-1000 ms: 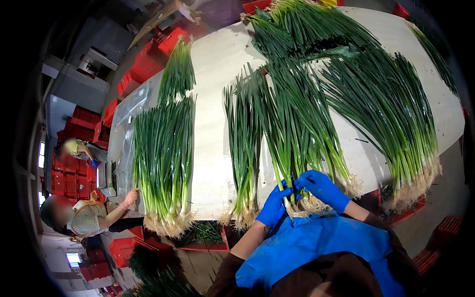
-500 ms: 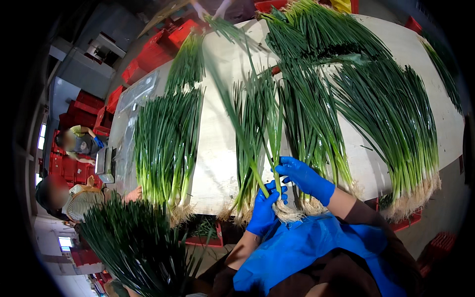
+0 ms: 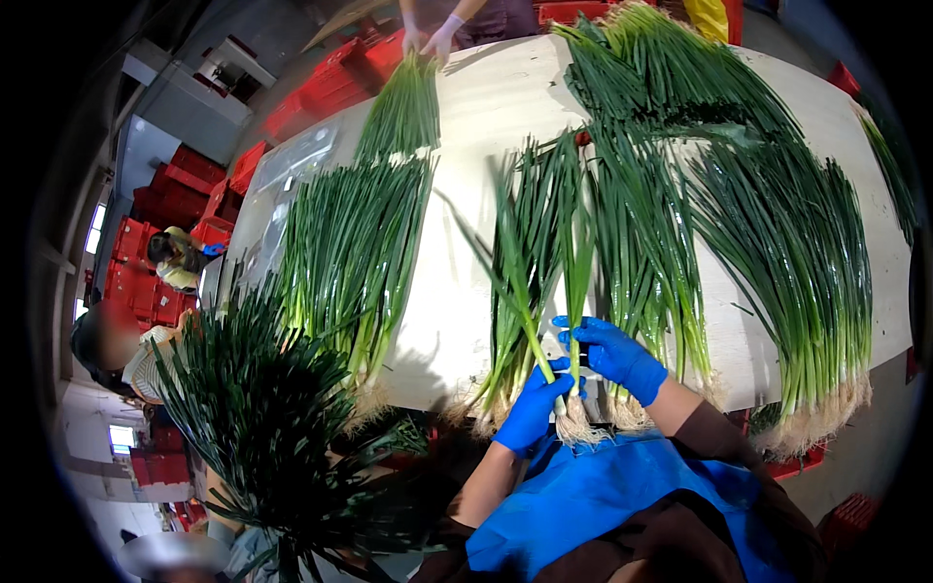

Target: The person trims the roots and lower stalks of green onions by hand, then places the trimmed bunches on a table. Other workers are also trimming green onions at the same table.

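Observation:
Several green onions (image 3: 535,340) are held upright in front of me, with pale roots hanging at apron height. My left hand (image 3: 530,408), in a blue glove, is closed around their white lower ends just above the roots. Beside it my right hand (image 3: 622,360), also gloved in blue, has its fingers curled round an upright stalk slightly higher up; part of the grip is hidden. Behind my hands a small pile of green onions (image 3: 530,248) lies on the pale table (image 3: 457,282), roots toward me, and another pile (image 3: 637,233) lies just right of it.
Large green onion piles lie at right (image 3: 807,282), left (image 3: 355,253) and far back (image 3: 671,78). Someone at near left carries a big dark-green bundle (image 3: 272,418). Across the table another person's hands (image 3: 428,44) touch a bunch. Red crates (image 3: 335,83) stand beyond the table.
The stalks in my hands have swung less far across the table. The near-left bundle has moved up and right. The hands across the table now rest on the far-left bunch. The whole view has shifted slightly.

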